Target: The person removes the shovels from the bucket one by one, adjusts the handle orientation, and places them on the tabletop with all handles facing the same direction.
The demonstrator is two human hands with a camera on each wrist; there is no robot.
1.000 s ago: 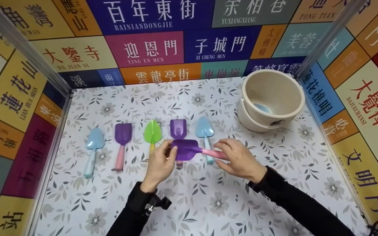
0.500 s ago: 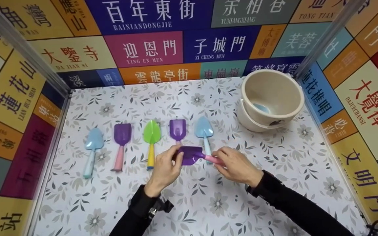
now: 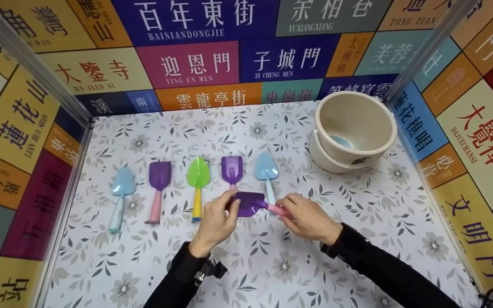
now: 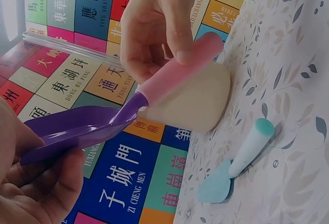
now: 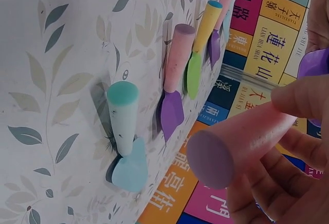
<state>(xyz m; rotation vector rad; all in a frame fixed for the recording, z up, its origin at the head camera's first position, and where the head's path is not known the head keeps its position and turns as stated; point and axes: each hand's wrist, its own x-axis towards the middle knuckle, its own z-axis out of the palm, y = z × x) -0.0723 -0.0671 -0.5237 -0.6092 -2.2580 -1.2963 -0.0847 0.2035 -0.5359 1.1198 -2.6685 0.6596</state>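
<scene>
Above the table, a toy shovel [image 3: 250, 204] with a square purple blade and a pink handle is held level between both hands. My left hand [image 3: 216, 218] pinches the blade's far edge between thumb and fingers, as the left wrist view also shows. The pink handle [image 4: 180, 64] is gripped by my right hand [image 3: 308, 218]. Just behind, a second purple shovel [image 3: 232, 169] lies on the table, its handle mostly hidden by the left hand and held blade. Beside it lies a light blue trowel [image 3: 266, 167], its handle end hidden by the right hand.
Farther left lie a green trowel [image 3: 198, 173] with a yellow handle, another purple shovel [image 3: 160, 175] and another light blue trowel [image 3: 123, 182]. A cream bucket [image 3: 356, 122] with something light blue inside stands at the back right. Printed walls [image 3: 186, 64] enclose the flower-patterned table [image 3: 280, 282].
Since a second ago, both hands brought the shovel slightly toward me and the right hand closed further round its handle. Over the last half second almost nothing has moved.
</scene>
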